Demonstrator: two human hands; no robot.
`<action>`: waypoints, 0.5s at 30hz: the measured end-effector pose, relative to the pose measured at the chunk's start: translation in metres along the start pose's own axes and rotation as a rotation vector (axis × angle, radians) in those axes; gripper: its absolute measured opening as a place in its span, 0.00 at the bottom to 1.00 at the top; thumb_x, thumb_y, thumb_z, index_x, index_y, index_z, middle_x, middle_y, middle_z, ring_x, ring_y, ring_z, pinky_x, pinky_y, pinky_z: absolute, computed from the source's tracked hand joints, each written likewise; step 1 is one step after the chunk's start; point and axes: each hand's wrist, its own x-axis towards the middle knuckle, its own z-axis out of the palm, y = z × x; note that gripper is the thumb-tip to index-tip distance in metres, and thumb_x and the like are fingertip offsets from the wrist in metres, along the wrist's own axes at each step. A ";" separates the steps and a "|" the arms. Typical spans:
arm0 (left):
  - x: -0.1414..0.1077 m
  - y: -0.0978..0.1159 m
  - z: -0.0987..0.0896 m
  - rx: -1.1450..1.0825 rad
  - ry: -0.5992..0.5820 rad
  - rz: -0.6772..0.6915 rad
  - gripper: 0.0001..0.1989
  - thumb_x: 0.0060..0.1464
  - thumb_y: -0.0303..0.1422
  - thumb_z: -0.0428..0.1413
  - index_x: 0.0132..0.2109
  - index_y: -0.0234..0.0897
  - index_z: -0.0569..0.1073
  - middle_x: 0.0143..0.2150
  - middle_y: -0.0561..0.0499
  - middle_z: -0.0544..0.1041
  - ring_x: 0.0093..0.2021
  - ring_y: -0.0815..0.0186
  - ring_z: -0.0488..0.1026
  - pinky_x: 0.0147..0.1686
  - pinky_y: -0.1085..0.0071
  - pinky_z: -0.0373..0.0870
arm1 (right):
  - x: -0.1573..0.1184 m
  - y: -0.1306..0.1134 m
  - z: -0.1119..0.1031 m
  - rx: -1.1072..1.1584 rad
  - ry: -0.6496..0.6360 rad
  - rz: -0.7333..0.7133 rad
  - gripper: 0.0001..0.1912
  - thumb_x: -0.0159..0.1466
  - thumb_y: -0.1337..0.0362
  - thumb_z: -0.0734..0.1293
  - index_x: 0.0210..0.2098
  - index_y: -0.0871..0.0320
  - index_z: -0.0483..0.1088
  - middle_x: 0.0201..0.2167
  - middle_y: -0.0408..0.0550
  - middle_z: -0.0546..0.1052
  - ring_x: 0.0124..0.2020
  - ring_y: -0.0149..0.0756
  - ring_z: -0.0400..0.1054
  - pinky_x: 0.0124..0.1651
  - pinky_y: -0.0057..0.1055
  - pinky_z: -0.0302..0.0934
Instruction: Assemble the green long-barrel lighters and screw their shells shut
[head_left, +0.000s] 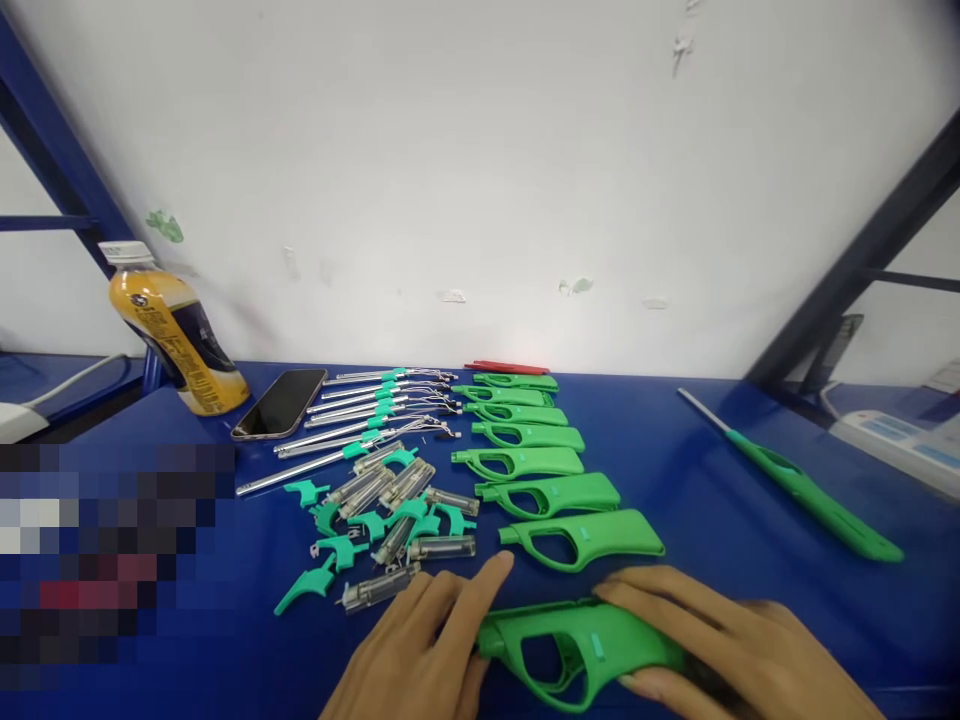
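- Gripping is done at both ends of a green casing (615, 650): its narrow nose is pinched by the left hand (416, 645), and its broad end is clasped by the right hand (724, 635), so that each grip is closed on it.
- The casing is held nearest the viewer, over the blue worktop (712, 480); whether it is touched by the surface cannot be told.
- Just beyond, other casings (553, 462) are laid in a column running back toward the wall (480, 200), noses to the left.
- At the column's far end, a red piece (506, 367) is set.
- Beyond the left hand, teal triggers (313, 583) and clear tanks (442, 547) are heaped together.
- Behind the heap, metal tubes (291, 474) with teal sleeves and wires are lined up.
- Left of the tubes, a phone (281, 404) is laid flat, with a bottle (180, 335) stood beside it.
- Well apart on the right, a green lighter (832, 515) with a metal tip is placed slantwise.
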 end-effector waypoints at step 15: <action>0.014 -0.021 -0.035 0.162 0.349 -0.016 0.14 0.77 0.32 0.49 0.62 0.47 0.74 0.50 0.53 0.83 0.49 0.67 0.83 0.51 0.74 0.80 | -0.032 0.119 0.002 -0.364 0.118 0.492 0.34 0.72 0.29 0.60 0.47 0.48 0.84 0.42 0.48 0.87 0.36 0.56 0.85 0.30 0.47 0.74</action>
